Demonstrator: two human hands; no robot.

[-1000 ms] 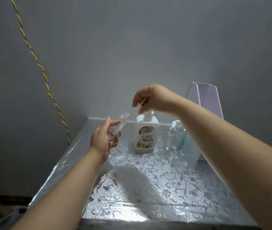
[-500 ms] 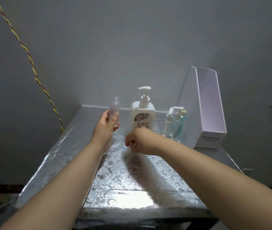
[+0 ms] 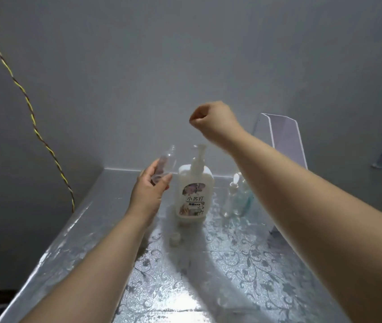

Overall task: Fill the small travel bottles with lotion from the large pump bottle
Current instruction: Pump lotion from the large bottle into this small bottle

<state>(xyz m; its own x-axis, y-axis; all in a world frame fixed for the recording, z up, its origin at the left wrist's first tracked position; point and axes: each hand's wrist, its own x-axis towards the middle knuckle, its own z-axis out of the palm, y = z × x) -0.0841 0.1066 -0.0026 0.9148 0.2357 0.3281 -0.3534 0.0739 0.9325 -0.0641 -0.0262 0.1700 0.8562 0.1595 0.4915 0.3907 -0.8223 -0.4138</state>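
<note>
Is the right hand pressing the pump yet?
No, the right hand hovers above the pump, clear of it.

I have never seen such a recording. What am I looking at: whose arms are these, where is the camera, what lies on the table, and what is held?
There is no machine here. These are a person's two bare arms, filmed by one wide-angle camera worn on the head, looking forward and down. The left hand holds a small clear plastic bottle without a cap, tilted, beside the large white pump bottle. The right hand is raised above the pump with curled fingers; nothing shows in it. On the silvery flower-patterned table lie a small white cap and, right of the pump bottle, more small clear bottles. A pale open box stands behind them.
</note>
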